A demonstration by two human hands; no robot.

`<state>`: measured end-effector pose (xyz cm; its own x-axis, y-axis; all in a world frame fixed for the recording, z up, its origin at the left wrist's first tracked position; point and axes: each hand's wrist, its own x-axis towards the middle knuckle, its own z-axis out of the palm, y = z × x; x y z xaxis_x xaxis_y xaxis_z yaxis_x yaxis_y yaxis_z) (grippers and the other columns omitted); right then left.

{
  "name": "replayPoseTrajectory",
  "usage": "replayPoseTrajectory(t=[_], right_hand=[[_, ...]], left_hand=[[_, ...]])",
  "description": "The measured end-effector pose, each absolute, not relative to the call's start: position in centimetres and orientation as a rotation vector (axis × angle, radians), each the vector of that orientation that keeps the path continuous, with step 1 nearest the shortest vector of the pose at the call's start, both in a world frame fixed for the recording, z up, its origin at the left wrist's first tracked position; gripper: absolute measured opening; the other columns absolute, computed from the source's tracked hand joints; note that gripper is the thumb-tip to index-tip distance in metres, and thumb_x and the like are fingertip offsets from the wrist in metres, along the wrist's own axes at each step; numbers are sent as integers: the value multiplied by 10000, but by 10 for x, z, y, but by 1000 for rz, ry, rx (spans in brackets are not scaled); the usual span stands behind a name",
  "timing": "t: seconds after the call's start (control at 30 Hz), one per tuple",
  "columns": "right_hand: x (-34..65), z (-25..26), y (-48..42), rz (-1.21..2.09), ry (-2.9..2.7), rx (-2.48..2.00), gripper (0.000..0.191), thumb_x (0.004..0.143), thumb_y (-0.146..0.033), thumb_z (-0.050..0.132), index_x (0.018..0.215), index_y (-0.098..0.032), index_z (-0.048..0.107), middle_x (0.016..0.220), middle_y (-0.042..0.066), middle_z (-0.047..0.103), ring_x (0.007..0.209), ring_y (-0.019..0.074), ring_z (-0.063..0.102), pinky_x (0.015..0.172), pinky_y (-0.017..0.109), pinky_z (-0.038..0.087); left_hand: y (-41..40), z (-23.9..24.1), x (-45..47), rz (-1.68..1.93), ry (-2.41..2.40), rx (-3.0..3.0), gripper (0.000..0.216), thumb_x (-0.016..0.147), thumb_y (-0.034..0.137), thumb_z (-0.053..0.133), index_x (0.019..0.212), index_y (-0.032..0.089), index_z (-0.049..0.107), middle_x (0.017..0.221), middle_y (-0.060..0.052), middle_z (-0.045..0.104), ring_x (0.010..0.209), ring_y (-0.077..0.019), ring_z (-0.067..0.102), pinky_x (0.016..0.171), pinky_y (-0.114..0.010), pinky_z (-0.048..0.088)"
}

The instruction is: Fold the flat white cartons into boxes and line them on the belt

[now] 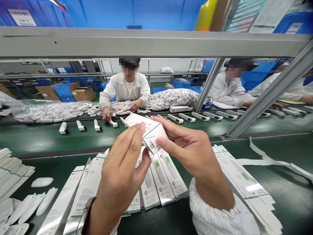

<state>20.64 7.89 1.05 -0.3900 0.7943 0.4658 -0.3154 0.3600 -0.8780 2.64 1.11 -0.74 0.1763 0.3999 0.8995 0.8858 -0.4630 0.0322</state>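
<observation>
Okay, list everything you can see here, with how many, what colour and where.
belts: two, green, one behind the other
held box: one, white, between both hands
boxes: many, white, fanned on nearer belt
shells: several, white, nearer belt's left
devices: many, white, row on farther belt
bags: two, clear, beyond farther belt
co-workers: three, white coats, beyond farther belt
crates: several, blue, background
cartons: two, brown, back left
frame: one, grey, across view
strap: one, dark, left wrist
sleeve: one, white, right forearm
left hand: one, on held box
right hand: one, on held box
</observation>
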Motion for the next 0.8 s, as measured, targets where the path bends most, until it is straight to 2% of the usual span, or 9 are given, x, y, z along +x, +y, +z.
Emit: replayPoseTrajectory(t=[0.13,0.3,0.53,0.8], right_hand=[[200,10,73,1231,-1490,-480,459,915,-191,915,1365,-227,832,1301,35,871,1214,270,847,1026,305,709],[184,6,63,1075,-1429,-566,449,908,-153,887,1349,-227,846,1264,11,883,1182,248,857,1049,278,693],[178,0,58,869,-1473,-684,476,944,-174,824,1415,-238,816,1202,2,895,990,232,876,933,317,715],[179,2,57,640,-1566,-776,444,981,-195,757,1420,-156,808,1159,26,902,880,203,851,892,299,681]], left_hand=[[10,-8,27,-1222,-1214,-1956,492,951,-56,703,1437,4,663,1410,-191,770,1445,-241,684,1281,-331,500],[12,-9,25,-1224,-1194,-1920,468,945,-65,709,1409,-14,670,1367,-206,783,1423,-255,703,1263,-348,524],[13,-10,28,-1232,-1197,-1915,458,950,-67,715,1401,3,678,1370,-195,788,1418,-248,708,1258,-347,535],[17,-13,29,-1232,-1199,-1904,443,940,-52,738,1377,-7,687,1343,-205,802,1384,-267,732,1232,-362,567]])
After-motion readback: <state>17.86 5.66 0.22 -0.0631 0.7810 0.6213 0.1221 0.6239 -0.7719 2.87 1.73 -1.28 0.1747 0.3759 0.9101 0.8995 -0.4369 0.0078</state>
